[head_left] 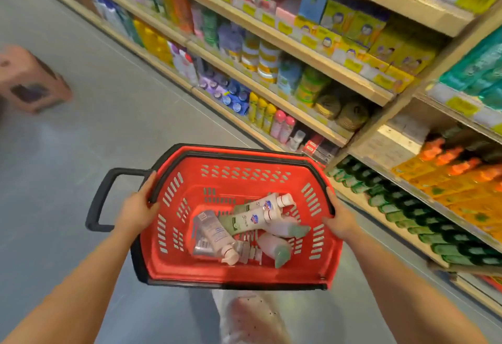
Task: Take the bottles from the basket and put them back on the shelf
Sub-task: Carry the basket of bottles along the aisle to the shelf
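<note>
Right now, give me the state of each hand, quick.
Left hand: closed on the left rim of the red basket.
Right hand: closed on the basket's right rim.
Neither holds a bottle.

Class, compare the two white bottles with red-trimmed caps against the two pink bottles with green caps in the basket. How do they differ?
The white bottles lie side by side further from the person, caps pointing towards the shelves; the pink bottles lie nearer, caps towards the person. The white ones show printed labels; the pink ones show none. All lie flat in the red basket.
</note>
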Tool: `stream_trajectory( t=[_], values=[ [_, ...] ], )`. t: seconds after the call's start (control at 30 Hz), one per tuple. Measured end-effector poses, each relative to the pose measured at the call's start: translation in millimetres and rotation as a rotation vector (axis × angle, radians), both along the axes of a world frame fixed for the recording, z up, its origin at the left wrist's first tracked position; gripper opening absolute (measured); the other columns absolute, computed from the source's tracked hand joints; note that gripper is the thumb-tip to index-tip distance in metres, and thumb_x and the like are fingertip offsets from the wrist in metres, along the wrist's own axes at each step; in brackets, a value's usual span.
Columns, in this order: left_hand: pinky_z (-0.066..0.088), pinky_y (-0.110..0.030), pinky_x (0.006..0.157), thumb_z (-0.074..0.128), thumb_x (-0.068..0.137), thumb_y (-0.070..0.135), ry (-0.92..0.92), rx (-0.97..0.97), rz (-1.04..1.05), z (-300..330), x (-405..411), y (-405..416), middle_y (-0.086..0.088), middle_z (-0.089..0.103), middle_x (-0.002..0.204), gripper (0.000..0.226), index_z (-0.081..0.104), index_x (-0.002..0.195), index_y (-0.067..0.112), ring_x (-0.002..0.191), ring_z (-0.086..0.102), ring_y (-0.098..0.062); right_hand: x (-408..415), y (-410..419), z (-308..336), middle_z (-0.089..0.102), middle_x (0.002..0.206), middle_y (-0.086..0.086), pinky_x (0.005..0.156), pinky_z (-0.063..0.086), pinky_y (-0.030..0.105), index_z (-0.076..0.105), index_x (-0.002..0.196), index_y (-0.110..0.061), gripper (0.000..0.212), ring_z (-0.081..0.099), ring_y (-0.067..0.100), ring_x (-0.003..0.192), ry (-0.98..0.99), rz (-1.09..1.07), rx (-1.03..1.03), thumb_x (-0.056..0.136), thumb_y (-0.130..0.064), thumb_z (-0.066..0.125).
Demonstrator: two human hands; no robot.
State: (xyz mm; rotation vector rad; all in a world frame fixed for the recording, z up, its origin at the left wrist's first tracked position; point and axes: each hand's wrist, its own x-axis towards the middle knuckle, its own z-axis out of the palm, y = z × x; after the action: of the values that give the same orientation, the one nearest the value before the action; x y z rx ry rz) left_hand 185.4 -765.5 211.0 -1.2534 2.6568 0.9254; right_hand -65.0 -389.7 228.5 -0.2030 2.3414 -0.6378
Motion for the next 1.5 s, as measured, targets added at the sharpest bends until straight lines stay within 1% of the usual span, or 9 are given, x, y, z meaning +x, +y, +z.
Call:
stream_trajectory(
  t=[0.37, 0.53, 0.7, 0.83, 0.97, 1.3, 1.37, 1.43, 1.5],
  values=[
    [0.048, -0.048, 0.083, 0.060, 0.083, 0.011, -0.044, -0.034, -0.020, 17, -53, -233, -0.027, 0.064, 0.104, 0.080, 0.015, 0.146, 0.030, 0.095, 0.059, -0.046, -49, -228, 21, 0.058, 0.125, 0.020, 0.085, 0.044, 0.029, 0.004, 0.147, -0.029, 0.083, 0.060, 0.035, 0.106, -0.086, 0.016, -0.001, 0.086, -0.015, 0.059],
    [0.047, -0.043, 0.075, 0.062, 0.082, 0.016, -0.047, -0.049, -0.082, 18, -76, -351, -0.026, 0.065, 0.095, 0.084, 0.011, 0.146, 0.033, 0.090, 0.060, -0.043, -60, -328, 26, 0.057, 0.128, 0.018, 0.093, 0.048, 0.038, 0.008, 0.144, -0.038, 0.084, 0.061, 0.033, 0.106, -0.074, -0.056, -0.039, 0.083, -0.013, 0.060],
    [0.049, -0.044, 0.072, 0.062, 0.081, 0.015, -0.013, -0.046, -0.187, 19, -112, -474, -0.026, 0.066, 0.097, 0.083, 0.013, 0.146, 0.034, 0.086, 0.062, -0.043, -47, -432, 27, 0.055, 0.130, 0.016, 0.092, 0.043, 0.032, 0.012, 0.145, -0.034, 0.081, 0.057, 0.033, 0.112, -0.040, -0.214, -0.034, 0.084, -0.014, 0.062],
    [0.048, -0.043, 0.064, 0.061, 0.080, 0.014, 0.018, -0.068, -0.269, 27, -140, -560, -0.028, 0.065, 0.090, 0.082, 0.015, 0.146, 0.031, 0.077, 0.063, -0.044, -43, -507, 26, 0.051, 0.134, 0.017, 0.100, 0.044, 0.044, 0.014, 0.145, -0.033, 0.083, 0.054, 0.036, 0.116, -0.015, -0.277, -0.056, 0.082, -0.017, 0.066],
    [0.050, -0.044, 0.058, 0.062, 0.079, 0.014, 0.020, -0.054, -0.308, 29, -163, -637, -0.027, 0.066, 0.081, 0.082, 0.017, 0.146, 0.029, 0.067, 0.062, -0.041, -53, -572, 18, 0.054, 0.132, 0.016, 0.097, 0.046, 0.050, 0.014, 0.139, -0.046, 0.085, 0.057, 0.037, 0.113, -0.014, -0.336, -0.081, 0.079, -0.020, 0.069],
    [0.050, -0.035, 0.070, 0.059, 0.084, 0.014, -0.069, 0.027, -0.330, 3, -238, -790, -0.021, 0.067, 0.097, 0.081, 0.010, 0.147, 0.030, 0.080, 0.065, -0.033, -111, -731, -14, 0.054, 0.132, 0.015, 0.099, 0.044, 0.041, 0.017, 0.144, -0.031, 0.084, 0.056, 0.036, 0.114, -0.060, -0.362, -0.081, 0.080, -0.005, 0.064],
    [0.049, -0.034, 0.069, 0.059, 0.085, 0.013, -0.086, 0.044, -0.334, 1, -257, -821, -0.020, 0.067, 0.098, 0.080, 0.010, 0.147, 0.030, 0.080, 0.065, -0.033, -122, -760, -19, 0.056, 0.129, 0.017, 0.098, 0.046, 0.043, 0.014, 0.142, -0.037, 0.086, 0.058, 0.037, 0.111, -0.070, -0.372, -0.071, 0.080, -0.004, 0.062],
    [0.049, -0.035, 0.067, 0.059, 0.084, 0.016, -0.095, 0.034, -0.337, 2, -277, -848, -0.021, 0.068, 0.095, 0.081, 0.010, 0.146, 0.033, 0.078, 0.065, -0.034, -134, -788, -18, 0.057, 0.128, 0.016, 0.097, 0.047, 0.043, 0.008, 0.134, -0.056, 0.091, 0.059, 0.037, 0.109, -0.063, -0.367, -0.083, 0.081, -0.006, 0.063],
    [0.047, -0.034, 0.065, 0.059, 0.085, 0.017, -0.124, 0.023, -0.363, 7, -298, -874, -0.019, 0.067, 0.091, 0.081, 0.009, 0.146, 0.034, 0.078, 0.065, -0.034, -148, -811, -17, 0.057, 0.128, 0.015, 0.096, 0.048, 0.043, 0.004, 0.132, -0.058, 0.091, 0.059, 0.037, 0.108, -0.073, -0.381, -0.088, 0.082, -0.011, 0.063]
  ],
)
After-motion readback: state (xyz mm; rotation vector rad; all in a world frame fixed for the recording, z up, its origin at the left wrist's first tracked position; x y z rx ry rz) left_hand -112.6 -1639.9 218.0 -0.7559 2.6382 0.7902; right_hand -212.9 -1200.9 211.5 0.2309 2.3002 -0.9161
